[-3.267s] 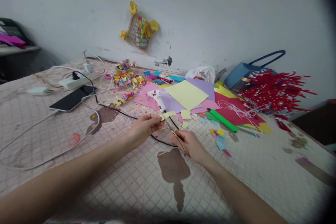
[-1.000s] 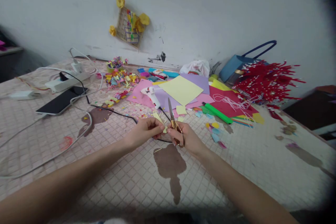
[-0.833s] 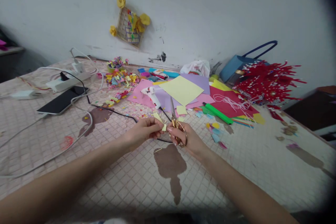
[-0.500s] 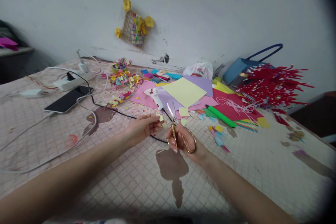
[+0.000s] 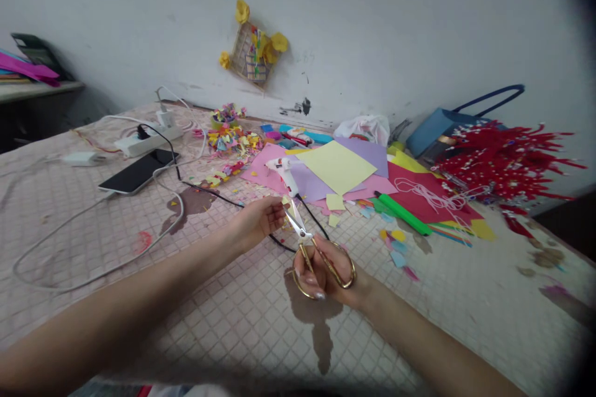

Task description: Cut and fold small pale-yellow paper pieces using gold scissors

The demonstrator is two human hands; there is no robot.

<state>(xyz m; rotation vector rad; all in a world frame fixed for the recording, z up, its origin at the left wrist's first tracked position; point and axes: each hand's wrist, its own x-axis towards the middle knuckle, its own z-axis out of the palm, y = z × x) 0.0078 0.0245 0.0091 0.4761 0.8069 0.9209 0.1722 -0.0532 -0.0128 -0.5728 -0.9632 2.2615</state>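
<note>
My right hand [image 5: 328, 270] is wrapped round the gold handles of a pair of scissors [image 5: 303, 234], whose silver blades point up and left, slightly apart. Close to the blade tips, my left hand [image 5: 263, 220] pinches a small pale yellow paper piece [image 5: 287, 206], partly hidden by the fingers and blades. Just beyond lies a white glue gun [image 5: 285, 175] on coloured sheets, with a large pale yellow sheet [image 5: 339, 166] on top. A small yellow square [image 5: 334, 202] rests in front of that sheet.
A phone [image 5: 138, 172], a white power strip [image 5: 148, 141] and cables lie at the left. Paper scraps [image 5: 233, 141] are heaped at the back. A green marker [image 5: 404, 214], white string [image 5: 431, 197], red decorations [image 5: 503, 161] and a blue bag [image 5: 431, 130] are on the right.
The scissors have tilted left and their blades now reach the paper at my left hand. The whole view has shifted, so the table things appear farther right and slightly lower.
</note>
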